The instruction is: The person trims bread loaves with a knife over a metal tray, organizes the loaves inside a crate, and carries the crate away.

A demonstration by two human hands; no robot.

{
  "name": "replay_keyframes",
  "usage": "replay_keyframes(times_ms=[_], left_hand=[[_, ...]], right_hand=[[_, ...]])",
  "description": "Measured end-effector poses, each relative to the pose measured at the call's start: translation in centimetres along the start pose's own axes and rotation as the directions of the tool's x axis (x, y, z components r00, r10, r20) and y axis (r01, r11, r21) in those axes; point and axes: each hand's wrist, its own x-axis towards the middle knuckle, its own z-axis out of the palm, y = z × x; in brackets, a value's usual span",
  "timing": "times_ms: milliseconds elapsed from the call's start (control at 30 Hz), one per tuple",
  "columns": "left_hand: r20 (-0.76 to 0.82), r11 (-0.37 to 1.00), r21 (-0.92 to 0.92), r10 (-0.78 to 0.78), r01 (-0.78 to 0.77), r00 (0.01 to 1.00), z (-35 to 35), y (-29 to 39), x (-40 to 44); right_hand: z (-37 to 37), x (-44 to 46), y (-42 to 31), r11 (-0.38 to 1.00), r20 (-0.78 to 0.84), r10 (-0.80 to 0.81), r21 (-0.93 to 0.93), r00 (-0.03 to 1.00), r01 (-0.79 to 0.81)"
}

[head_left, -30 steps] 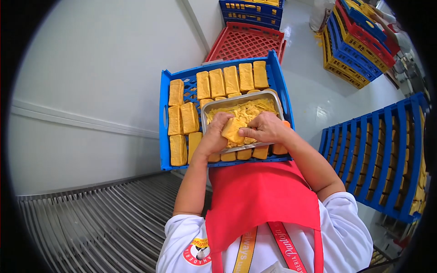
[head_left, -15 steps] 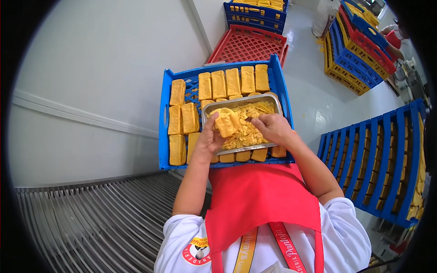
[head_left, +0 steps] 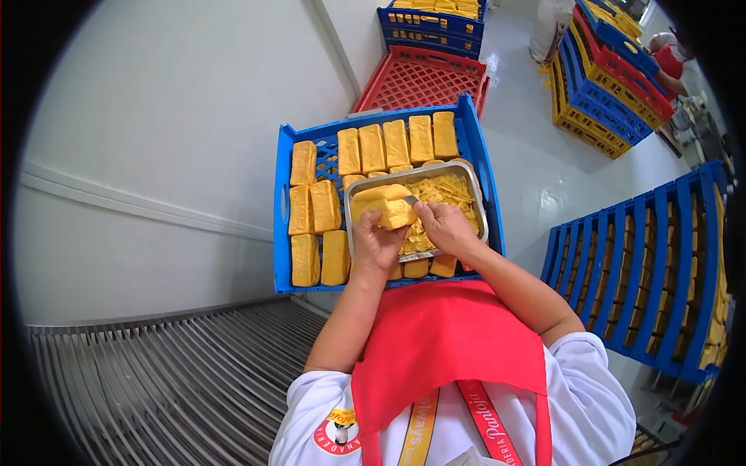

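Five yellow blocks (head_left: pixel 396 144) line the far side of your blue crate (head_left: pixel 285 167), w/ more at L and nearer you. Your metal pan (head_left: pixel 483 211) sits over some of 'em, w/ yellow scraps (head_left: pixel 444 189) inside.

And the rm. around you?

Pale wall (head_left: pixel 179 116) at L, metal slats (head_left: pixel 179 380) low L, grey floor (head_left: pixel 528 167) to R. Red crate (head_left: pixel 423 81) just beyond yours, stacked crates (head_left: pixel 598 85) upper R, a blue-barred stack (head_left: pixel 637 268) w/ more blocks nearer R. Co-worker (head_left: pixel 668 66) in red, far top R.

Your hands?

Your L hand (head_left: pixel 378 239) has its fingers wrapped round the held block (head_left: pixel 381 203), tilted over the pan's L half. Your R hand (head_left: pixel 447 229) has its fingers curled round a knife (head_left: pixel 410 200); handle's hidden, blade's at the block's R end.

Diff. vs ½ sec ago?

Blade was off the block then, R hand farther R. Now they've met, & you've turned the block lengthwise. L forearm's shifted R, so you see more of the near-L blocks.
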Motion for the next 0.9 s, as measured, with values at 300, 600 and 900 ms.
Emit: replay_keyframes(times_ms=[300,600,900], left_hand=[[0.024,0.983,-0.115,0.145,-0.142,0.989,-0.2,-2.2,0.7],[0.09,0.982,-0.098,0.171,-0.162,0.981,0.4,-2.4,0.5],[-0.092,0.998,0.04,0.042,-0.039,0.995,-0.4,-2.2,1.1]], right_hand=[[0.3,0.0,0.1,0.961,0.145,0.128,0.225,0.981,-0.159],[-0.3,0.3,0.0,0.668,0.419,0.292,0.554,0.86,-0.497],[-2.1,0.3,0.8,0.989,-0.008,-0.099,-0.113,0.995,0.097]])
